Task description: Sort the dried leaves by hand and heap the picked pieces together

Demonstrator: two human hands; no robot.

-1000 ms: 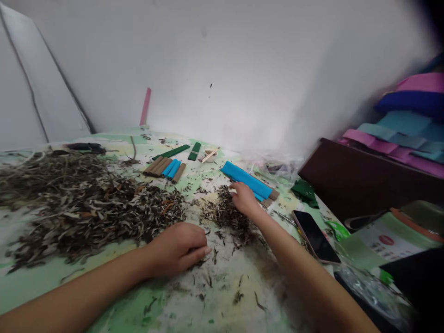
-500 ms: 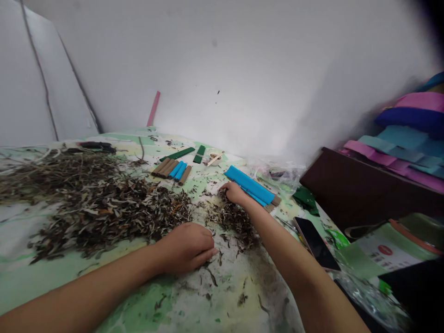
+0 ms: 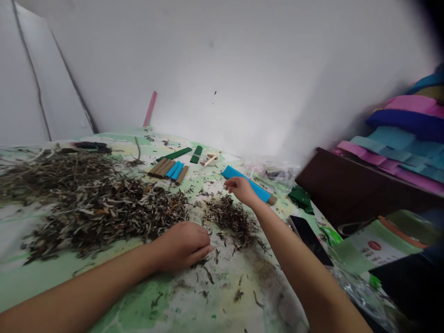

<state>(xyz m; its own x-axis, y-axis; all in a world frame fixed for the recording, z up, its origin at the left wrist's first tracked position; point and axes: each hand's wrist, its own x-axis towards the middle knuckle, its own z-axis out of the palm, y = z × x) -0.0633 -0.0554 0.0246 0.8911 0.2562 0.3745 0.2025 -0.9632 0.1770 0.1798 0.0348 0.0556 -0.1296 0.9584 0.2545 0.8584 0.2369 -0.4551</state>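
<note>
My left hand (image 3: 187, 245) rests on the table with its fingers curled in and the thumb lying forward; whatever may be inside is hidden. Beside it spreads a large heap of dried leaves (image 3: 114, 212). My right hand (image 3: 240, 189) hovers above the far end of a smaller pile of dried leaf bits (image 3: 231, 217), fingers bent into a pinch. What sits between those fingertips is too small to make out. Just behind that hand lies a folded blue sheet (image 3: 258, 189) over brown paper, partly covered by the hand.
Brown and blue rolls (image 3: 168, 170) lie in a row near the back, by green strips (image 3: 196, 154) and a small bowl with a stick (image 3: 212, 158). Dry stalks (image 3: 52, 171) fill the left. A phone (image 3: 310, 240) and a green container (image 3: 378, 240) stand at right.
My right hand has lifted off the smaller leaf pile and come slightly right and nearer, now covering part of the blue sheet. My left hand keeps its place. The view has shifted slightly.
</note>
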